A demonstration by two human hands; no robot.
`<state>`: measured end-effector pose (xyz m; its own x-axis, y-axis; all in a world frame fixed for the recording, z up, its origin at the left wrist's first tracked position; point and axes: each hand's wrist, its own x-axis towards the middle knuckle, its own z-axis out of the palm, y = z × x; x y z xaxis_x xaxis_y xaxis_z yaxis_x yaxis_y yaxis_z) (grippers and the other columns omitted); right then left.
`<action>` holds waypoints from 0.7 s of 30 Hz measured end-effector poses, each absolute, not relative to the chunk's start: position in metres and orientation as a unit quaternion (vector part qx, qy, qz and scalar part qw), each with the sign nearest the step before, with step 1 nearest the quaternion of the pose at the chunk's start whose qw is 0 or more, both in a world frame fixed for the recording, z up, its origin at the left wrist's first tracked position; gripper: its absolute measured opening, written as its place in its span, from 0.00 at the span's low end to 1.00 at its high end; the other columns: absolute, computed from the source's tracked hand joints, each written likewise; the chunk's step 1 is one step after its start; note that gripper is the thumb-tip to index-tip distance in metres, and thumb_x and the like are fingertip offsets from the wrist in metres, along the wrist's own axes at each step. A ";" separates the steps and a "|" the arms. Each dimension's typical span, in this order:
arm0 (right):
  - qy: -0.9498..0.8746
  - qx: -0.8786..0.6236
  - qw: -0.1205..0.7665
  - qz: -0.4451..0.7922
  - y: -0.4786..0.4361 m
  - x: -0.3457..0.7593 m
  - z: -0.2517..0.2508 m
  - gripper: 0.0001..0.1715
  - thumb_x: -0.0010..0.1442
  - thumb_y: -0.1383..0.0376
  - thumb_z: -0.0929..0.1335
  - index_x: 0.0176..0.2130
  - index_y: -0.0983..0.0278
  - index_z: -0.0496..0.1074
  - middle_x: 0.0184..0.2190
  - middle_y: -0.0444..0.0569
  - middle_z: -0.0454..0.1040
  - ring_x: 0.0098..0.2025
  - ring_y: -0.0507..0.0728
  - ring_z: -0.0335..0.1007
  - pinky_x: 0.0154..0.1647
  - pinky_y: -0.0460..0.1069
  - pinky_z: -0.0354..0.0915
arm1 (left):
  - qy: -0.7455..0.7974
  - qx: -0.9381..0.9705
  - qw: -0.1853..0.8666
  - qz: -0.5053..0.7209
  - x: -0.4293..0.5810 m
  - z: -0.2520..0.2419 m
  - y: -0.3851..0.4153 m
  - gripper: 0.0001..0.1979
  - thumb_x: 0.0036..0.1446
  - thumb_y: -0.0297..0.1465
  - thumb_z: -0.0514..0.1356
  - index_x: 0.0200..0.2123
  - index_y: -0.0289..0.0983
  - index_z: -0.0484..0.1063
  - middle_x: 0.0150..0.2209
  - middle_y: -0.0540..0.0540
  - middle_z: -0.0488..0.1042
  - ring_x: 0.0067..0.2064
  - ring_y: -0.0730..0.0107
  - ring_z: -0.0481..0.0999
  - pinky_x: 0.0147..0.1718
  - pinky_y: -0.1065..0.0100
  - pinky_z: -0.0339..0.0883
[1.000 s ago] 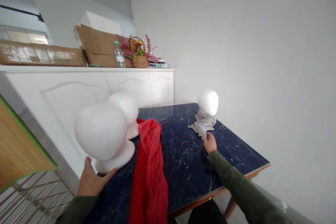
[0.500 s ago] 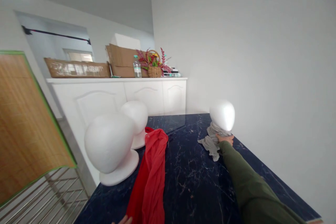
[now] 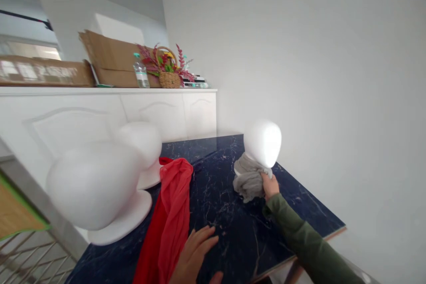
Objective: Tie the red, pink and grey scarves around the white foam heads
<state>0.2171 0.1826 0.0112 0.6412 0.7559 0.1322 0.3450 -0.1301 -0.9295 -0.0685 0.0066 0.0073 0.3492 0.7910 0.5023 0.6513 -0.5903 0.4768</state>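
Observation:
A grey scarf point(image 3: 249, 178) is bunched round the base of a white mannequin head point(image 3: 261, 142) at the right of the dark blue marbled table point(image 3: 219, 213). My right hand point(image 3: 270, 185) grips the scarf's right side, its fingertips partly hidden in the cloth. Low in the middle, my left hand point(image 3: 196, 253) has its fingers spread and holds nothing; it is beside a long red scarf point(image 3: 175, 213) that runs toward the near edge. Two more white mannequin heads, a large near one point(image 3: 93, 186) and a farther one point(image 3: 143, 144), stand on round bases left of the red scarf.
A white cabinet point(image 3: 153, 111) stands behind the table, bearing cardboard boxes point(image 3: 113, 60), a water bottle point(image 3: 141, 73) and a wicker flower basket point(image 3: 169, 79). A plain wall point(image 3: 299, 53) rises along the right. Metal rack bars point(image 3: 29, 253) show at lower left.
The view has turned right. My left hand has come up from the bottom edge, fingers spread. The grey scarf's hanging end is gathered up closer to the mannequin head, with my right hand gripping it.

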 end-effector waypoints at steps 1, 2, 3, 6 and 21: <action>-0.378 -0.713 0.552 0.211 0.159 0.207 0.006 0.23 0.53 0.54 0.61 0.43 0.65 0.69 0.35 0.52 0.76 0.37 0.60 0.72 0.35 0.51 0.67 | 0.432 0.819 0.116 0.360 -0.052 0.016 0.009 0.25 0.49 0.38 0.57 0.53 0.53 0.61 0.53 0.49 0.66 0.55 0.58 0.65 0.55 0.51 0.57; -0.379 -0.688 0.571 0.239 0.135 0.197 0.001 0.23 0.54 0.53 0.60 0.44 0.65 0.68 0.36 0.51 0.76 0.37 0.59 0.72 0.35 0.50 0.67 | 0.423 0.820 0.134 0.362 -0.035 0.024 0.011 0.24 0.51 0.38 0.56 0.53 0.51 0.62 0.55 0.49 0.64 0.56 0.58 0.63 0.55 0.52 0.57; -0.376 -0.646 0.602 0.283 0.111 0.186 -0.003 0.23 0.54 0.53 0.60 0.45 0.64 0.67 0.37 0.51 0.76 0.38 0.59 0.72 0.36 0.50 0.68 | 0.416 0.819 0.152 0.365 -0.019 0.030 0.013 0.23 0.52 0.38 0.55 0.53 0.49 0.61 0.55 0.48 0.63 0.57 0.59 0.62 0.56 0.53 0.57; -0.371 -0.569 0.646 0.347 0.052 0.161 -0.012 0.21 0.53 0.56 0.63 0.45 0.64 0.66 0.41 0.52 0.74 0.43 0.59 0.70 0.43 0.52 0.66 | 0.414 0.807 0.199 0.372 0.020 0.042 0.022 0.22 0.54 0.39 0.52 0.53 0.42 0.62 0.54 0.43 0.64 0.56 0.57 0.61 0.55 0.54 0.57; -0.197 -0.415 0.516 0.723 0.007 0.144 -0.015 0.18 0.53 0.52 0.62 0.36 0.64 0.63 0.24 0.43 0.70 0.23 0.51 0.67 0.25 0.46 0.61 | 0.547 0.739 0.240 0.311 0.027 0.021 0.052 0.09 0.53 0.28 0.48 0.24 0.35 0.66 0.27 0.43 0.70 0.33 0.63 0.71 0.34 0.65 0.59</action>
<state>0.1442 0.0072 -0.0155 -0.1238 0.9096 -0.3967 -0.5826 -0.3902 -0.7129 0.0274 0.0519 0.0215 0.2085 0.9581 0.1966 0.6589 -0.2862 0.6956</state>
